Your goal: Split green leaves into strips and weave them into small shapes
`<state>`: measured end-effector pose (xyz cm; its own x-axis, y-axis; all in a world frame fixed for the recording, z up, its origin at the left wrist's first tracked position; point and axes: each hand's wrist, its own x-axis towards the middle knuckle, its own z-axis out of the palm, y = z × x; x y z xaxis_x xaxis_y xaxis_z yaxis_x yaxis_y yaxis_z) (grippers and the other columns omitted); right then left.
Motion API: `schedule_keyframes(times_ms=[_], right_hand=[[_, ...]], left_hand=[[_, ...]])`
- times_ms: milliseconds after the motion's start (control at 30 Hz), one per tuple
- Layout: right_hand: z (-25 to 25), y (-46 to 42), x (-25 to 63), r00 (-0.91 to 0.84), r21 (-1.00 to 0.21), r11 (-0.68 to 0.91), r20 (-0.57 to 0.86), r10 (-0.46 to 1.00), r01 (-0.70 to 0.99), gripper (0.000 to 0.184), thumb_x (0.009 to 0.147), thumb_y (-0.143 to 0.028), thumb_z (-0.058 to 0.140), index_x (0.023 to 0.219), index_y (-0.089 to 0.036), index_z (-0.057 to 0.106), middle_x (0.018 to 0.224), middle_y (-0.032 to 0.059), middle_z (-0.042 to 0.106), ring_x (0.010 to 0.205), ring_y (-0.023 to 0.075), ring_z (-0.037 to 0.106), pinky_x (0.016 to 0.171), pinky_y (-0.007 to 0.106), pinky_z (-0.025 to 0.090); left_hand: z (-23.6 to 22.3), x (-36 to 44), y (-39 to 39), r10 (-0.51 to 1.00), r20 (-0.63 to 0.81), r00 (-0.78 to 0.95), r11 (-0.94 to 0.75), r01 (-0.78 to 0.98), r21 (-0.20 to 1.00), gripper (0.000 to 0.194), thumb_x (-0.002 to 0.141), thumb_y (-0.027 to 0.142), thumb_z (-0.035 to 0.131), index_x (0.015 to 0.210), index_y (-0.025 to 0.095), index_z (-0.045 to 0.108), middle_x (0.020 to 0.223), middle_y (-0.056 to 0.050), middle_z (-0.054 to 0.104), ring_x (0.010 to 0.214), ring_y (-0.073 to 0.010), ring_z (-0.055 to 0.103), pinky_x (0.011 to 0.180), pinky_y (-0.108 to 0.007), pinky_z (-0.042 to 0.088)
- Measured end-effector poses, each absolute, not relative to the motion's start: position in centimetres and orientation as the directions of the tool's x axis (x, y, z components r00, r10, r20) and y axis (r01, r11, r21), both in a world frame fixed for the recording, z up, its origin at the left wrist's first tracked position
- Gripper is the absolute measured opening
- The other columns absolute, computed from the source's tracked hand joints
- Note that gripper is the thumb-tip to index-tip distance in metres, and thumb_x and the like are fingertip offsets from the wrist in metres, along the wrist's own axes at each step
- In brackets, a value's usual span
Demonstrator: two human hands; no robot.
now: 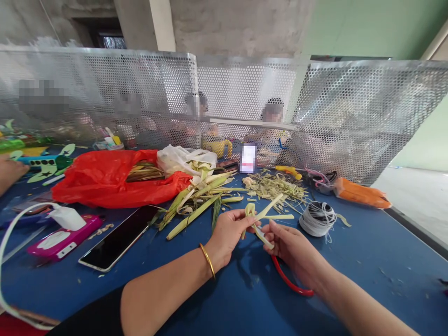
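Pinches looped pale leaf strips [269,208] in the left hand [229,231], gripping a lower end with the curled right hand [292,242].

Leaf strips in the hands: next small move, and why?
I'd probably draw the lower end gently snug with the right hand: the left hand pinches the pale leaf strips near their crossing, the right fingers are already at that end, and the small loop on top looks open.
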<state>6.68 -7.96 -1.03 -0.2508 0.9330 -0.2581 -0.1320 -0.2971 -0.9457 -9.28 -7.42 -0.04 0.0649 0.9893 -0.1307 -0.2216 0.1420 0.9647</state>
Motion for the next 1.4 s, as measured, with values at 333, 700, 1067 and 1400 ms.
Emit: schedule_keyframes(times_ms=[333,700,1067,1400], right_hand=[[-0.7,-8.2,7.4,-0.115,-0.741,0.606,0.602,0.790,0.289,0.012,0.087,-0.025,0.059,0.089,-0.022,0.070,0.090,0.0058,0.068,0.084,0.0194,0.064,0.075,0.032,0.051],[0.2,-8.1,7.2,-0.130,-0.951,0.257,0.236,0.963,0.175,0.023,0.090,-0.040,0.053,0.083,-0.019,0.060,0.066,-0.0013,0.061,0.050,0.0102,0.052,0.051,0.022,0.043],[-0.3,-7.9,7.1,-0.154,-0.956,0.033,-0.013,0.988,0.292,0.034,0.082,-0.050,0.056,0.070,-0.018,0.058,0.051,-0.0020,0.056,0.049,0.0105,0.044,0.047,0.022,0.034],[-0.8,-7.9,7.1,-0.124,-0.946,0.074,0.037,0.992,0.317,0.030,0.083,-0.046,0.057,0.070,-0.018,0.058,0.054,-0.0029,0.055,0.045,0.0098,0.048,0.046,0.022,0.036]], left_hand=[[-0.9,-9.0,-7.3,0.964,-0.246,0.100,0.264,-0.269,0.926,0.023,0.066,0.030,0.074,0.079,0.013,0.068,0.069,-0.003,0.068,0.054,-0.0088,0.054,0.050,-0.020,0.037],[-0.9,-8.6,-8.0,0.985,-0.129,0.112,0.151,-0.212,0.966,0.024,0.069,0.029,0.072,0.086,0.013,0.072,0.071,-0.002,0.068,0.057,-0.0099,0.056,0.056,-0.022,0.044],[-0.5,-8.6,-7.9,0.981,-0.180,0.069,0.189,-0.159,0.969,0.014,0.073,0.023,0.069,0.082,0.014,0.073,0.070,-0.002,0.070,0.056,-0.0098,0.059,0.056,-0.021,0.046],[-1.4,-8.6,-8.0,0.992,-0.066,0.110,0.066,0.006,0.998,0.020,0.073,0.029,0.068,0.084,0.014,0.074,0.070,-0.002,0.069,0.061,-0.0124,0.059,0.058,-0.021,0.048]])
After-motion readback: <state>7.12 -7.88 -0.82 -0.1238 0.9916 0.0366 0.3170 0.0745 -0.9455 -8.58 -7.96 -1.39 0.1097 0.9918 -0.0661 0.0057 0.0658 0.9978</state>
